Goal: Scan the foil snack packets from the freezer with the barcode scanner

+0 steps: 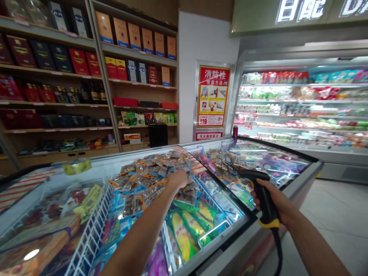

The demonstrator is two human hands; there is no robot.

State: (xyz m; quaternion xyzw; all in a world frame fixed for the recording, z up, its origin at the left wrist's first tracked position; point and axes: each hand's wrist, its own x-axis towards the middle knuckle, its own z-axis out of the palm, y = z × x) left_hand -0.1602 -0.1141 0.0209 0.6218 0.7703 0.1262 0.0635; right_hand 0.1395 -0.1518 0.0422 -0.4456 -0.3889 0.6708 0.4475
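Currently your right hand (pixel 278 200) grips a black-and-yellow handheld barcode scanner (pixel 264 201), while your left hand (pixel 178 179) reaches onto the small brown packets (pixel 151 171) heaped over the chest freezer (pixel 244 249); whether it pinches one, I cannot tell.

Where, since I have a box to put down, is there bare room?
The pale floor between the chest freezer and refrigerated cabinet shows bare. Inside the freezer it is crowded: brown packets heap around the left hand, with green-and-yellow bags in front.
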